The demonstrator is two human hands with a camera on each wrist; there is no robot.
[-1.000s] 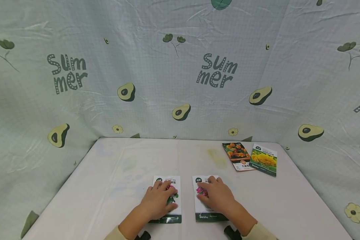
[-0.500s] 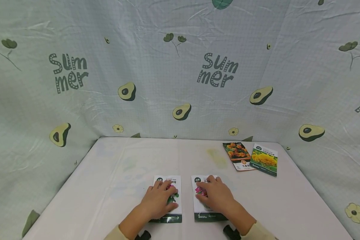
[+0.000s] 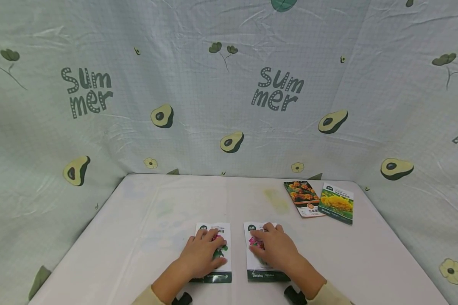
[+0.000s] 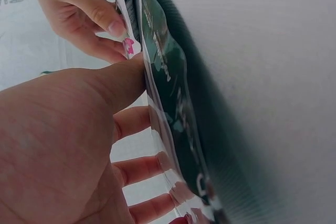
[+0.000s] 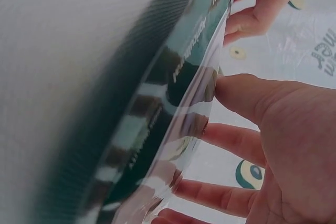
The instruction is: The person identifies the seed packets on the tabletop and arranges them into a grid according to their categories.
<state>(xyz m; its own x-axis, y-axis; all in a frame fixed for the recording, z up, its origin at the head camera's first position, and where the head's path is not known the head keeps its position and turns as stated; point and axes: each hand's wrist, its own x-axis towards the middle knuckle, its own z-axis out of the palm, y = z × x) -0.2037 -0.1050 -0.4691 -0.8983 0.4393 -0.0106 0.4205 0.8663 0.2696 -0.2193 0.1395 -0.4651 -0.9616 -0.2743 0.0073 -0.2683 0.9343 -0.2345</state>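
Two flower seed packets lie side by side on the table, a narrow gap between them. My left hand rests on the left seed packet, its fingers spread over the pink flower picture. On the right seed packet, my right hand sits with fingertips down, covering much of its right side. Both packets are white with a dark green band at the near end. In the left wrist view, thumb and fingers of the left hand press on the packet's face; the right hand touches its packet likewise.
At the back right, an orange-flower seed packet lies partly under or against a yellow-flower seed packet. The white table meets a hanging avocado-print cloth along its back and sides.
My right hand and the packet under it have shifted very slightly left, toward the other packet. The left hand and the two back packets stay in place.
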